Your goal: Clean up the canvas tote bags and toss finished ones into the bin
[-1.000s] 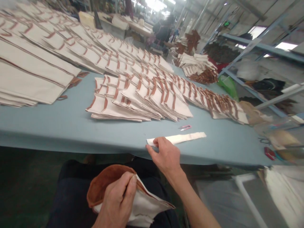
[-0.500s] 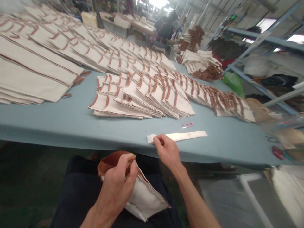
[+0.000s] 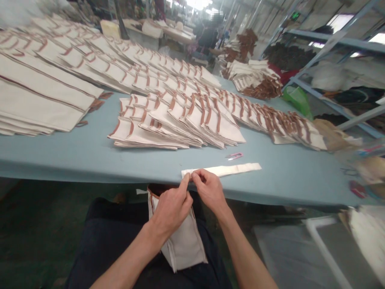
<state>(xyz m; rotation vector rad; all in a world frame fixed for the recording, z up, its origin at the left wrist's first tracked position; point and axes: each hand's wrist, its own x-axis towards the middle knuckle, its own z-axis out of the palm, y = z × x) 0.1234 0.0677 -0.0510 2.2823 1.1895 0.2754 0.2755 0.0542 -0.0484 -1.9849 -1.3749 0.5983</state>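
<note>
Left hand (image 3: 172, 206) and right hand (image 3: 210, 192) meet, grips unclear, at the long white cloth-like strip (image 3: 236, 170); best keep it flat.

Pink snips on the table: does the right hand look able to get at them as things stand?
Probably yes: only the flat white strip lies between the right hand and the pink snips, which sit uncovered, though that hand is at the strip's left end.

Left hand (image 3: 173, 206) points forward — right hand (image 3: 210, 193), curled, close beside it.
</note>
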